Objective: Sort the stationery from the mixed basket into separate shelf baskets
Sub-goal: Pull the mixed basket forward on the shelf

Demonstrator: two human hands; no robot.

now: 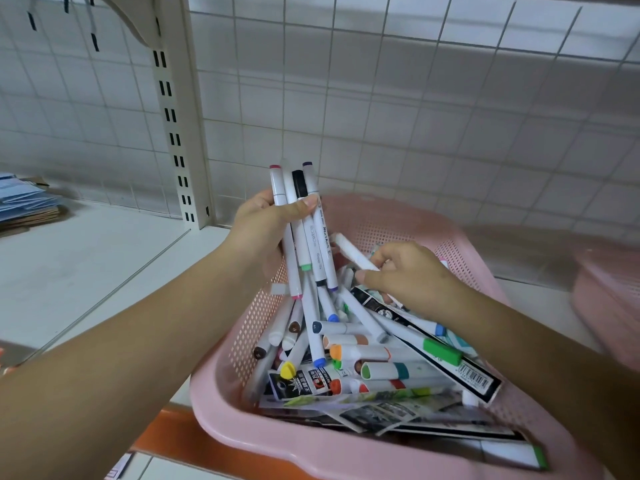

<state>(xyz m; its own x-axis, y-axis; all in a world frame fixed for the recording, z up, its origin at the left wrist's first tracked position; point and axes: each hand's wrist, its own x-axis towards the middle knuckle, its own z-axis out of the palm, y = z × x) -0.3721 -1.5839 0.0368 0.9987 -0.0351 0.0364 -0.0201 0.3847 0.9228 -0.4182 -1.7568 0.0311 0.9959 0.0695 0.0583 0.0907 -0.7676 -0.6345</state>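
Note:
A pink perforated mixed basket (221, 400) sits on the white shelf, full of white marker pens with coloured caps (360, 355) and flat black-and-white packets (450, 362). My left hand (263, 226) is above the basket's left rear corner, shut on a bunch of markers (304, 230) held nearly upright. My right hand (408, 275) is inside the basket, fingers pinching a single white marker (353, 254) that points up and left towards the bunch.
A second pink basket (609, 292) stands at the right edge, blurred. Stacked blue and brown paper goods (27, 206) lie at the far left of the white shelf (86, 265). A slotted upright post (180, 140) and wire grid back panel stand behind.

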